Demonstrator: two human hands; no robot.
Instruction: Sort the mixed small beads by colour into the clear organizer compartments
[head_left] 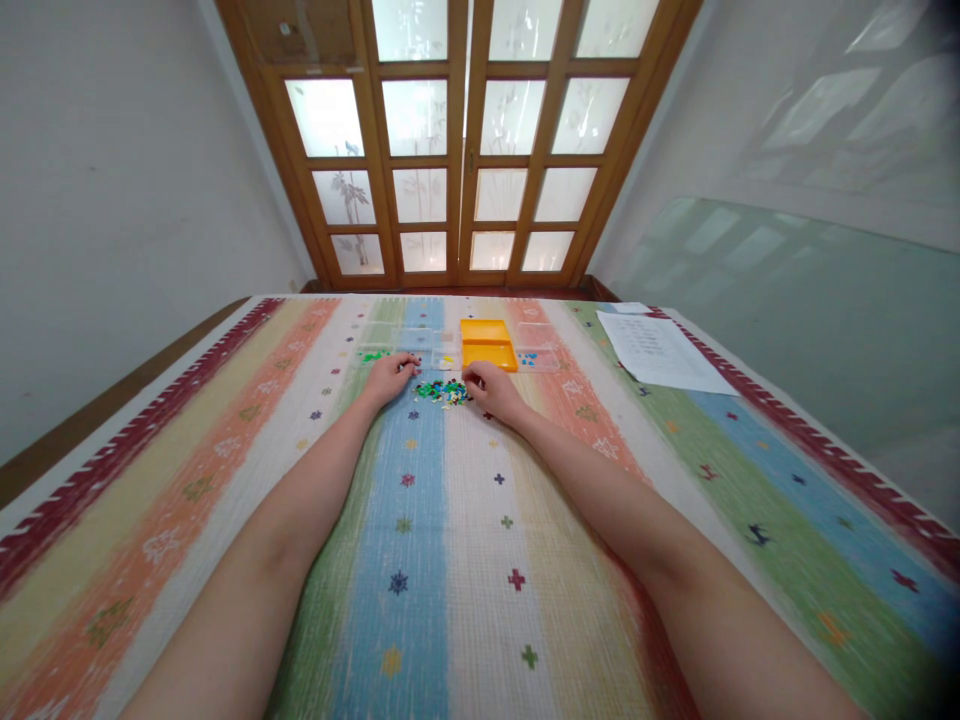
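Note:
A pile of small, mixed-colour pieces, mostly green, blue, white and dark, lies on the cloth between my hands. My left hand is at the pile's upper left, next to a clear tray, its fingers bent and drawn together. At the pile's right edge, my right hand has thumb and fingers pinched. Anything in either hand is too small to make out. Beyond the hands, green pieces lie in the left clear tray, a few yellow pieces in the middle, and blue pieces on the right.
A yellow two-part tray stands just behind my right hand, among clear trays. Printed paper sheets lie at the far right of the table. A striped cloth covers the table, with glazed wooden doors beyond.

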